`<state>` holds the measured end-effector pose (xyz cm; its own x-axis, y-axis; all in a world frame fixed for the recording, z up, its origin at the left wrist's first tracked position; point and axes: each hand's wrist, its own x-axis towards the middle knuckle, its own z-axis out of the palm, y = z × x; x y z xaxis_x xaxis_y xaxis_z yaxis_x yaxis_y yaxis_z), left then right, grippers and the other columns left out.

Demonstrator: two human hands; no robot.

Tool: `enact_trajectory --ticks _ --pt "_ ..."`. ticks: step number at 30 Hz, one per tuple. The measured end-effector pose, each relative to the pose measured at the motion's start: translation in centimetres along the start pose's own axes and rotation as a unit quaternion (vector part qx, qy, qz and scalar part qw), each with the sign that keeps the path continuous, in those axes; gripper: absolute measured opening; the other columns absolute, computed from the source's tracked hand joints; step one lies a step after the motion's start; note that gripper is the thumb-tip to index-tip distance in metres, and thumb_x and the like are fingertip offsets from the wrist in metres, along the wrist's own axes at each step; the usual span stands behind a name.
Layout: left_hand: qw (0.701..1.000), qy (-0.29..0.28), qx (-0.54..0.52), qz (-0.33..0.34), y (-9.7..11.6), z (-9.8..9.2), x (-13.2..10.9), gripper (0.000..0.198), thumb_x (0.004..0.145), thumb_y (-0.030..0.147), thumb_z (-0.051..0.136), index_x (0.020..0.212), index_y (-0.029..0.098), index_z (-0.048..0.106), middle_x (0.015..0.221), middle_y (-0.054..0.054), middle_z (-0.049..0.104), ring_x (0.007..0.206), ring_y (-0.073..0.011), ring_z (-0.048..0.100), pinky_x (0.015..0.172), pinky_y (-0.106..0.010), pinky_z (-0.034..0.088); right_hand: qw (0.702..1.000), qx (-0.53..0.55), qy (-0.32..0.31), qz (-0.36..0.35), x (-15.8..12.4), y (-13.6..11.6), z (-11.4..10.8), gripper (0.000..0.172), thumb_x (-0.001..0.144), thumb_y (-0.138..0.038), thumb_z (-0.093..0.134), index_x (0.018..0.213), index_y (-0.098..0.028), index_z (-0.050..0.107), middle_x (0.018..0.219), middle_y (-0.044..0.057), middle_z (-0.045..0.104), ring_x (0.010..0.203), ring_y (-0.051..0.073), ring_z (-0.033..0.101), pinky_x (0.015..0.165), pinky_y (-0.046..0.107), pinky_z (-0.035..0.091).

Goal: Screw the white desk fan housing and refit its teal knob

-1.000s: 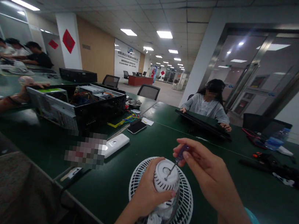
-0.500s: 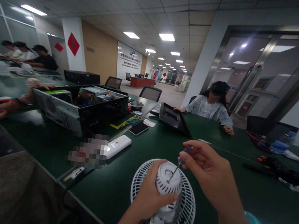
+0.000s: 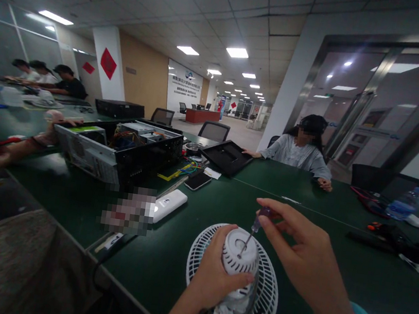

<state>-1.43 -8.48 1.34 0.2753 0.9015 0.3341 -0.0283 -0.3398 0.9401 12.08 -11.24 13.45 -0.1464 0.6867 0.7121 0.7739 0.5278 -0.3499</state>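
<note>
The right fingers (image 3: pixel 281 218) still pinch a small screwdriver (image 3: pixel 256 225), its tip in a hole of the white fan motor case (image 3: pixel 241 252), which the left fingers (image 3: pixel 229 278) wrap above the fan guard (image 3: pixel 266 295) on the green surface (image 3: pixel 162 270).

Gap btwn fan guard (image 3: pixel 232 285) & PC case (image 3: pixel 116 157), white box (image 3: pixel 170 206) in the way.

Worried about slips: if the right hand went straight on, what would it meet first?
The right hand and its screwdriver would probably meet the white fan housing first, though depth is unclear.
</note>
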Motion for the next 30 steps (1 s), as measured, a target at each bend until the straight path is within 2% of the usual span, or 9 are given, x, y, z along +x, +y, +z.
enact_trajectory --ticks 5,9,12,18,21,23,27,30 --pt "1.0 0.0 -0.007 0.005 0.0 0.0 0.0 0.072 0.059 0.018 0.075 0.123 0.024 0.042 0.126 -0.005 0.049 0.118 -0.0265 0.045 0.105 -0.04 0.031 0.994 -0.076 0.06 -0.055 0.3 -0.4 0.9 0.016 0.085 -0.03 0.054 0.09 -0.016 0.061 0.069 0.002 0.062 0.059 0.014 0.058 0.056 0.027 0.049" --pt "1.0 0.006 0.001 0.006 0.1 0.0 0.1 0.072 0.059 0.018 0.075 0.122 0.023 0.043 0.125 -0.005 0.049 0.118 -0.0265 0.045 0.105 -0.04 0.031 0.994 -0.086 0.046 -0.058 0.1 -0.4 1.0 0.022 0.087 -0.026 0.05 0.101 -0.014 0.061 0.085 0.007 0.066 0.067 0.015 0.06 0.059 0.028 0.051" --pt "1.0 0.004 -0.001 0.008 0.2 0.1 0.1 0.071 0.059 0.02 0.075 0.122 0.022 0.043 0.125 -0.005 0.049 0.118 -0.0269 0.045 0.105 -0.04 0.031 0.996 -0.057 0.03 -0.061 0.0 -0.5 0.9 0.027 0.088 -0.022 0.047 0.112 -0.016 0.057 0.093 0.007 0.068 0.068 0.015 0.061 0.065 0.029 0.053" --pt "1.0 0.0 -0.003 0.007 0.2 0.2 0.0 0.072 0.059 0.019 0.074 0.123 0.021 0.041 0.127 -0.007 0.047 0.119 -0.0277 0.044 0.106 -0.042 0.029 0.986 -0.107 0.071 -0.102 0.2 -0.5 1.3 0.019 0.087 -0.024 0.05 0.099 -0.014 0.061 0.076 0.006 0.066 0.069 0.018 0.06 0.061 0.031 0.051" --pt "1.0 -0.001 -0.003 0.006 0.1 0.1 0.0 0.072 0.059 0.018 0.074 0.123 0.021 0.042 0.127 -0.007 0.047 0.119 -0.0279 0.044 0.106 -0.042 0.029 0.993 -0.073 0.052 -0.083 0.2 -0.5 0.9 0.02 0.087 -0.021 0.047 0.102 -0.016 0.06 0.089 0.007 0.068 0.081 0.018 0.063 0.066 0.029 0.051" --pt "1.0 -0.001 -0.005 0.007 0.2 0.1 0.0 0.072 0.059 0.018 0.075 0.123 0.022 0.042 0.126 -0.007 0.048 0.118 -0.0278 0.044 0.105 -0.042 0.029 0.996 -0.037 0.035 -0.075 0.1 -0.7 0.5 0.02 0.087 -0.018 0.047 0.102 -0.017 0.06 0.094 0.006 0.068 0.082 0.016 0.063 0.066 0.027 0.052" --pt "1.0 0.001 -0.002 0.007 0.4 0.0 0.0 0.071 0.06 0.019 0.075 0.123 0.022 0.042 0.126 -0.007 0.048 0.118 -0.0276 0.044 0.105 -0.042 0.03 0.992 -0.046 0.073 -0.088 0.2 -0.9 0.8 0.012 0.084 -0.021 0.054 0.093 -0.016 0.06 0.076 0.003 0.065 0.066 0.014 0.06 0.058 0.026 0.049" --pt "1.0 -0.001 0.001 0.009 0.6 0.0 0.0 0.069 0.06 0.017 0.074 0.122 0.022 0.042 0.124 -0.007 0.049 0.117 -0.0274 0.045 0.104 -0.043 0.031 0.988 -0.087 0.099 -0.085 0.3 -0.8 1.4 0.011 0.084 -0.022 0.053 0.089 -0.015 0.06 0.068 0.003 0.06 0.064 0.016 0.057 0.058 0.029 0.048"
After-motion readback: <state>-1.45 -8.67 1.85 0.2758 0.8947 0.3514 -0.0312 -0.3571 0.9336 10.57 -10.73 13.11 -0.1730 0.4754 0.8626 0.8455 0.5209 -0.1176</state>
